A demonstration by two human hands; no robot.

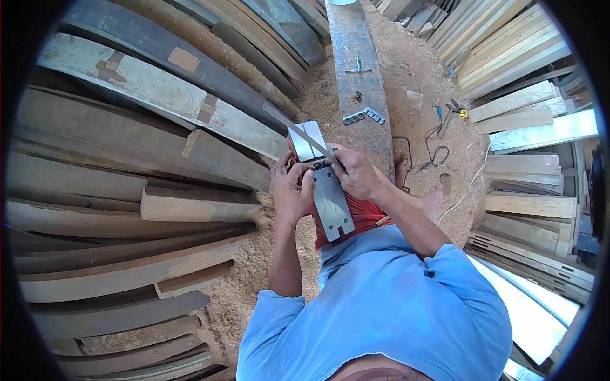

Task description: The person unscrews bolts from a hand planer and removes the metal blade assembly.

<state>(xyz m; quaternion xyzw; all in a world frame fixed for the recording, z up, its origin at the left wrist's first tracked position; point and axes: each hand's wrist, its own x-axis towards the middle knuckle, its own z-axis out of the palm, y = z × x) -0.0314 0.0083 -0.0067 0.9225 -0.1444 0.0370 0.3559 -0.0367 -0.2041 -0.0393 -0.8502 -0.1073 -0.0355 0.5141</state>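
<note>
An electric hand planer (332,202) lies upside down across my lap, its two-part metal sole facing up and the dark cutter slot between the plates. My left hand (294,187) grips its left edge, thumb and fingers bent beside the slot. In my right hand (357,173) is a long flat metal strip (306,135), held by one end. It slants up and left over the bright front plate, its far end past the planer. The fingertips of both hands are close together at the slot; what lies under them is hidden.
A worn plank bench (365,51) runs ahead, bearing a T-handle wrench (358,66), small dark parts (359,97) and two metal blocks (364,116). Yellow-handled pliers (463,113) and a black cord (438,151) lie on the sawdust floor. Stacked boards (95,232) line both sides.
</note>
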